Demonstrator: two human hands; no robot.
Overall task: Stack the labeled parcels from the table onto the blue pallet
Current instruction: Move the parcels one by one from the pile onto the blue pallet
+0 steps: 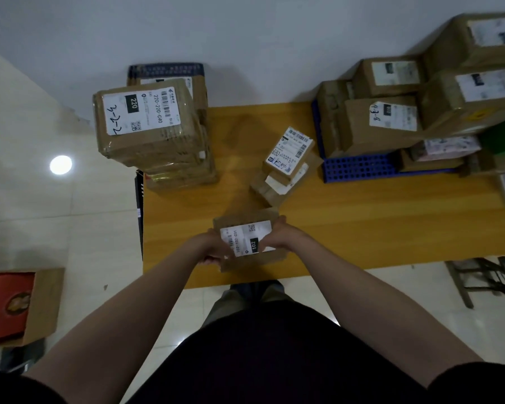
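While left hand [213, 252] and right hand [278, 236] grip the parcel [254, 259], fingers [266, 242] overlap label [244, 236].

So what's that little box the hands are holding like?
The small parcel is a flat brown cardboard box above the near edge of the yellow table. A white label covers much of its top, showing a barcode, a QR code and 102 in a black block. The left hand grips its left side, the right hand its right side, both curled over its edges. Whether it touches the table cannot be told.
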